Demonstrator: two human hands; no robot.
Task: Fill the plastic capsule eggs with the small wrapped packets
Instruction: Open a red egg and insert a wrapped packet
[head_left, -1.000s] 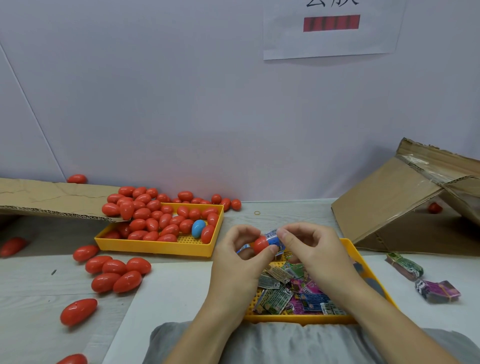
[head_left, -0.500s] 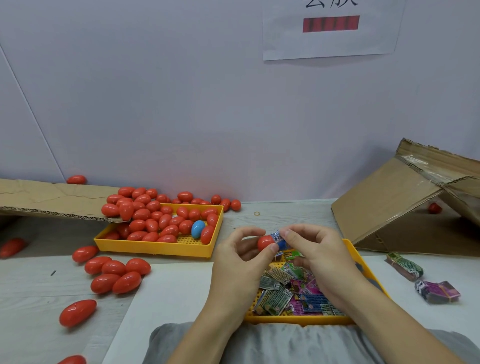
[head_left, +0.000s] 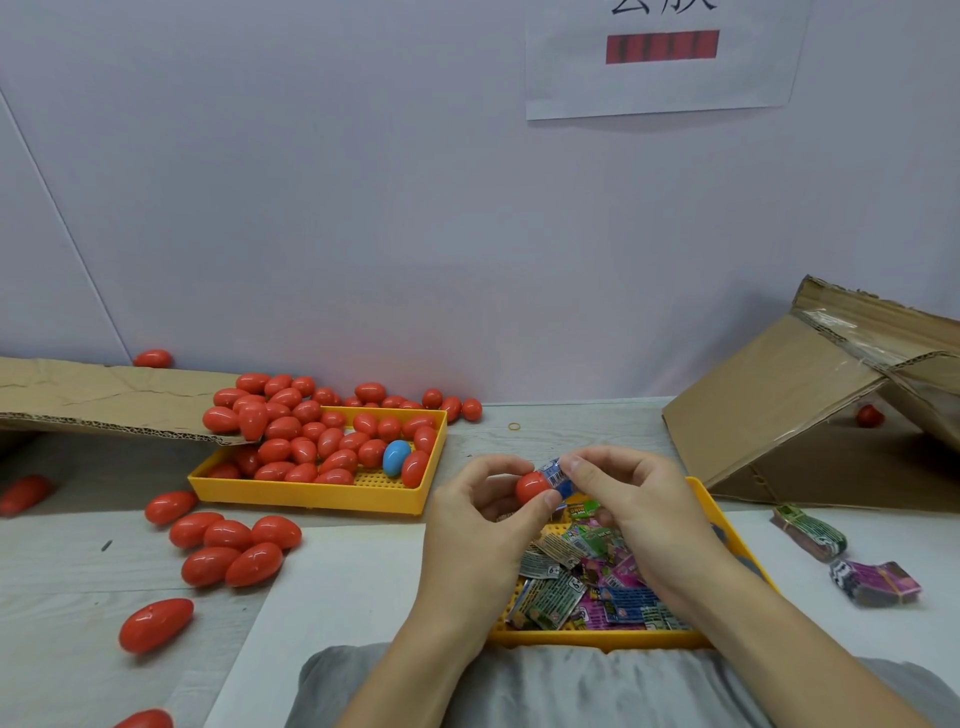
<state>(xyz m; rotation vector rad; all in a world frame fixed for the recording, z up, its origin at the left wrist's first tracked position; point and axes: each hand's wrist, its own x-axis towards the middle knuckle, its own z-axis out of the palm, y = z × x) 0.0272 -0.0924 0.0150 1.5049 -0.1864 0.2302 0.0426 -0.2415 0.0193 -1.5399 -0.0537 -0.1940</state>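
My left hand (head_left: 480, 525) pinches a red egg half (head_left: 531, 487) between thumb and fingers, above the near yellow tray (head_left: 702, 506). My right hand (head_left: 631, 506) pinches a blue wrapped packet (head_left: 555, 475) whose end sits in the mouth of that egg half. Several coloured wrapped packets (head_left: 582, 582) lie loose in the near tray under my hands. A second yellow tray (head_left: 311, 496) at the left holds several red eggs (head_left: 311, 441) and one blue egg (head_left: 396, 457).
Loose red eggs (head_left: 228, 545) lie on the table left of a white sheet (head_left: 332, 582). A flat cardboard piece (head_left: 104, 400) overhangs the left tray. A tipped cardboard box (head_left: 789, 405) stands at the right, with two banded packet bundles (head_left: 810, 532) in front of it.
The blue packet has gone further into the red egg half as my right fingers pushed it leftward. Both hands have stayed above the near tray.
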